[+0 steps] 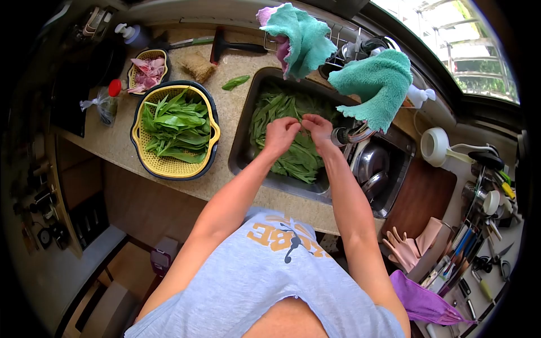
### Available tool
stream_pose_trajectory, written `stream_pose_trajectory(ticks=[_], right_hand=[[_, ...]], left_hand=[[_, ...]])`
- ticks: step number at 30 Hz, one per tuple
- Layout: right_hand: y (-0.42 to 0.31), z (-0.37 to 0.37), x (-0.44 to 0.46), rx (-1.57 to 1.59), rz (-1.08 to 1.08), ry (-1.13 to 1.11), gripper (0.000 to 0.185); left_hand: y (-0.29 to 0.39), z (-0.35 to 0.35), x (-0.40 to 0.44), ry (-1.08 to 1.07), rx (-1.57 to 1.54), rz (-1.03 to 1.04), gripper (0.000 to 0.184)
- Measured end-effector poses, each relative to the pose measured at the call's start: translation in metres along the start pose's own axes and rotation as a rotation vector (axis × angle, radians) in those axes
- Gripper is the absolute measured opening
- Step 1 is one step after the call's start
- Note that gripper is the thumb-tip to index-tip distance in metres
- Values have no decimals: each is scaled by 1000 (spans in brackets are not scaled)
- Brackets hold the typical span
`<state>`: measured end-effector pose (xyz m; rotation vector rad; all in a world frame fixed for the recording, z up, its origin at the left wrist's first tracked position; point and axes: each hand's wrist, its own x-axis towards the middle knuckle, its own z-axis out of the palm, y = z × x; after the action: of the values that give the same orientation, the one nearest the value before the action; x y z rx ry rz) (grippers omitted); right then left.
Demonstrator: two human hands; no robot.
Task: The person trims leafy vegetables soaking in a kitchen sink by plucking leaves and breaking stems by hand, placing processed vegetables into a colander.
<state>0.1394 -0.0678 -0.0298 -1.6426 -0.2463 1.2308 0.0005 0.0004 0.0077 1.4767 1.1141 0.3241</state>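
Note:
Both hands are close together over the sink basin (239,147), which is full of long green leaves (298,160). My left hand (282,134) has its thumb and fingers pinched, apparently on a leafy stem. A few centimetres to its right, my right hand (317,127) is closed in a similar pinch, and a thin green stem seems to run between the fingertips. To the left on the counter, a yellow basket (163,163) set in a dark bowl (135,141) holds a heap of loose green leaves (179,124).
A single leaf (235,83) lies left of the sink. A small basket of raw meat (147,73), a squeegee (239,47) and a red-capped jar (115,88) stand further back. Teal cloths (376,84) hang by the tap; metal bowls (373,162) fill the second basin. Pink gloves (408,248) lie right.

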Motion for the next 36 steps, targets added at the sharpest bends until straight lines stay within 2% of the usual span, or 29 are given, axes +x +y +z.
stream_pose_trajectory(ticks=[1,3,5,6,8,13,17,19,20,22,27,29,34,36], right_hand=[[3,0,-1,-39,-82,36,24],[0,-3,-5,-8,-40,63,26],[-7,-6,-14,10,125,68,22],[-6,-9,-14,13,126,71,22],[-5,-14,-14,-47,68,-9,25],[-10,-17,-11,-124,78,-84,23],[-23,-14,-17,-226,74,-142,23],[-22,-15,-15,-149,96,-162,23],[-22,-16,-15,-73,119,-182,22],[-23,-18,-15,-78,141,-192,22],[-22,-17,-15,-101,180,-199,20],[-15,-19,-10,-138,90,-220,20],[-22,-11,-13,-180,85,-215,22],[-25,-12,-13,-193,82,-234,23]], left_hand=[[2,3,2,3,0,2,25],[3,12,2,40,6,27,30],[0,15,2,-6,-22,32,35],[0,15,2,-34,-9,28,35],[0,13,2,-58,4,23,35],[-5,10,5,-91,-64,-85,33],[-18,7,10,-124,-65,-86,31],[-19,4,11,-263,-398,-214,29],[-20,1,11,-266,-397,-215,29],[-15,-6,11,-320,-497,-388,26],[-13,-4,10,-231,-528,-378,23],[-14,-1,10,-203,-556,-395,22],[-19,1,10,-195,-392,-227,22],[-26,-1,14,-206,-385,-241,23]])
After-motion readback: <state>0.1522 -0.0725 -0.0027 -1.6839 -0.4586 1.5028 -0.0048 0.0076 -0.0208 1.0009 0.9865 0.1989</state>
